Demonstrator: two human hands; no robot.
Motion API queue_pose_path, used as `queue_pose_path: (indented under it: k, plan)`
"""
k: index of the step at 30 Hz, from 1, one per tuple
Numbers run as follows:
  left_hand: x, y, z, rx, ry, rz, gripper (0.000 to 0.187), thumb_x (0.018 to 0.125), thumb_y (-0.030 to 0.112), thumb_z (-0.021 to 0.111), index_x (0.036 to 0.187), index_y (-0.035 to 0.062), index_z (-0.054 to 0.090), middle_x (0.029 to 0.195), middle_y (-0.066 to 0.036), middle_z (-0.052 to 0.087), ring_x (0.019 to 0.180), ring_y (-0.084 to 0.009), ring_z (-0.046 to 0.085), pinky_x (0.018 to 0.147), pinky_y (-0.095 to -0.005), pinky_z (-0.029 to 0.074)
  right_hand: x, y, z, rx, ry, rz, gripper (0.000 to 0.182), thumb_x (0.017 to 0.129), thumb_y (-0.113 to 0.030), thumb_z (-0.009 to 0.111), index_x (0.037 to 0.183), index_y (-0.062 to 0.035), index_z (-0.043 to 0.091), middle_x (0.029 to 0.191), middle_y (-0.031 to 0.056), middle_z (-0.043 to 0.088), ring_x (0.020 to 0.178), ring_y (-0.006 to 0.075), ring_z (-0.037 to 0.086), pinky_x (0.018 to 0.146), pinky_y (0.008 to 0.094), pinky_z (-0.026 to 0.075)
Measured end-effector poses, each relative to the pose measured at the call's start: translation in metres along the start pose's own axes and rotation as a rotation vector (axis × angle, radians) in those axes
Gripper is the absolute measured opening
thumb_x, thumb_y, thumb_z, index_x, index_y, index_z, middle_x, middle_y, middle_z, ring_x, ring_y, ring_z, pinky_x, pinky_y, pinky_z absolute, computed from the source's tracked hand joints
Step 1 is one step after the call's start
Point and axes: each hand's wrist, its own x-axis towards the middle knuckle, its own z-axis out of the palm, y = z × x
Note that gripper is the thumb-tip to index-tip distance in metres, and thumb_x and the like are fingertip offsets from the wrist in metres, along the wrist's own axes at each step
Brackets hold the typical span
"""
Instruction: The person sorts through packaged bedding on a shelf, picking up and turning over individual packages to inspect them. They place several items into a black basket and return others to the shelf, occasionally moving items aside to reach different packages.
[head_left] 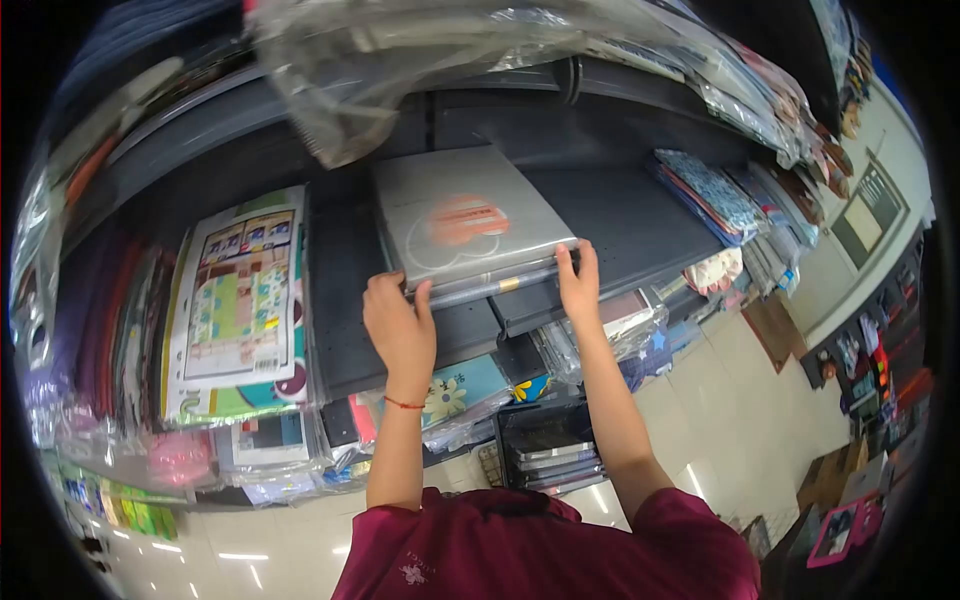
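Observation:
A stack of flat grey packages (475, 215) in clear plastic lies on a dark shelf (620, 215); its top one carries an orange print and a heart outline. My left hand (402, 315) grips the near left corner of this stack, thumb at the front edge and fingers bent at the side. At the near right corner, my right hand (578, 280) holds the stack between thumb and fingers. The undersides of the packages are hidden.
Packaged printed textiles (240, 300) stand left of the stack, with folded items (110, 320) beyond. Blue patterned packs (705, 190) lie on the right. Plastic-wrapped goods (420, 50) overhang from the shelf above. Below are a black crate (550, 425) and a tiled floor (720, 400).

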Motion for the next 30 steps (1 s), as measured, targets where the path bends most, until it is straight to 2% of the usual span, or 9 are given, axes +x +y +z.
queue_pose_path:
  k: [7, 10, 13, 15, 17, 21, 23, 27, 30]
  plan:
    - [-0.002, 0.002, 0.003, -0.020, -0.015, -0.010, 0.028, 0.084, 0.013, 0.064, 0.102, -0.0040, 0.050, 0.099, -0.019, 0.053, 0.094, -0.0354, 0.052, 0.083, -0.0399, 0.041, -0.004, 0.006, -0.004, 0.048, -0.047, 0.050, 0.046, 0.089, -0.034, 0.058, 0.118, 0.0003, 0.050, 0.112, 0.0184, 0.056, 0.105, 0.0341, 0.054, 0.089, 0.0375, 0.043]
    - [-0.007, 0.006, 0.003, -0.054, 0.113, 0.102, 0.023, 0.085, 0.006, 0.059, 0.104, -0.0040, 0.051, 0.105, -0.018, 0.053, 0.100, -0.0323, 0.052, 0.089, -0.0392, 0.039, -0.020, -0.006, -0.024, 0.605, 0.040, 0.117, 0.029, 0.091, -0.011, 0.056, 0.117, 0.0008, 0.052, 0.115, 0.0135, 0.057, 0.113, 0.0219, 0.053, 0.096, 0.0323, 0.041]
    - [-0.036, 0.002, -0.006, -0.120, 0.251, 0.183, 0.022, 0.082, -0.005, 0.055, 0.103, -0.0035, 0.051, 0.111, -0.017, 0.053, 0.102, -0.0311, 0.051, 0.091, -0.0398, 0.037, -0.073, 0.025, -0.075, 0.706, 0.141, 0.209, 0.016, 0.091, -0.003, 0.050, 0.105, 0.0035, 0.055, 0.106, 0.0115, 0.062, 0.102, 0.0190, 0.058, 0.092, 0.0292, 0.043]
    - [-0.087, 0.004, -0.015, -0.017, 0.132, 0.280, 0.021, 0.080, -0.007, 0.054, 0.101, -0.0038, 0.052, 0.111, -0.017, 0.053, 0.102, -0.0312, 0.051, 0.091, -0.0397, 0.037, -0.138, 0.093, -0.116, 0.387, 0.028, 0.304, 0.012, 0.091, -0.004, 0.051, 0.101, 0.0012, 0.056, 0.099, 0.0079, 0.061, 0.095, 0.0149, 0.058, 0.086, 0.0283, 0.045]
    - [-0.164, 0.005, -0.017, -0.025, -0.263, 0.193, 0.022, 0.079, -0.007, 0.053, 0.101, -0.0021, 0.053, 0.110, -0.018, 0.054, 0.103, -0.0332, 0.051, 0.090, -0.0412, 0.038, -0.220, 0.171, -0.165, 0.483, -0.161, 0.556, 0.014, 0.093, -0.008, 0.053, 0.103, 0.0005, 0.056, 0.099, 0.0072, 0.060, 0.090, 0.0126, 0.058, 0.080, 0.0260, 0.047]
    - [-0.328, 0.006, 0.007, -0.222, -1.044, -0.425, 0.034, 0.082, 0.000, 0.055, 0.117, 0.0016, 0.051, 0.117, -0.018, 0.055, 0.110, -0.0315, 0.053, 0.093, -0.0374, 0.042, -0.371, 0.244, -0.281, 0.136, -0.365, 1.153, 0.026, 0.089, -0.011, 0.052, 0.113, -0.0015, 0.054, 0.088, 0.0080, 0.064, 0.078, 0.0163, 0.064, 0.064, 0.0263, 0.050]
    - [-0.404, -0.010, 0.011, -0.262, -1.382, -0.724, 0.039, 0.086, 0.005, 0.054, 0.124, 0.0026, 0.046, 0.106, -0.016, 0.062, 0.097, -0.0314, 0.060, 0.083, -0.0355, 0.049, -0.398, 0.243, -0.315, 0.064, -0.375, 1.442, 0.031, 0.087, -0.010, 0.051, 0.117, -0.0025, 0.052, 0.087, 0.0100, 0.065, 0.073, 0.0173, 0.065, 0.062, 0.0276, 0.050]
    - [-0.494, -0.009, 0.026, -0.026, -1.645, -0.648, 0.052, 0.088, 0.019, 0.054, 0.132, -0.0013, 0.036, 0.107, -0.021, 0.063, 0.097, -0.0352, 0.062, 0.081, -0.0416, 0.050, -0.438, 0.288, -0.332, 0.111, -0.460, 1.594, 0.043, 0.088, -0.011, 0.051, 0.130, -0.0080, 0.041, 0.088, 0.0120, 0.066, 0.075, 0.0182, 0.065, 0.065, 0.0286, 0.051]
    - [-0.546, -0.014, 0.062, -0.009, -1.624, -0.851, 0.058, 0.087, 0.017, 0.054, 0.135, -0.0039, 0.029, 0.108, -0.026, 0.060, 0.097, -0.0348, 0.061, 0.084, -0.0422, 0.047, -0.487, 0.347, -0.310, 0.217, -0.533, 1.572, 0.061, 0.088, -0.011, 0.055, 0.141, -0.0119, 0.026, 0.086, 0.0125, 0.065, 0.066, 0.0201, 0.065, 0.061, 0.0298, 0.051]
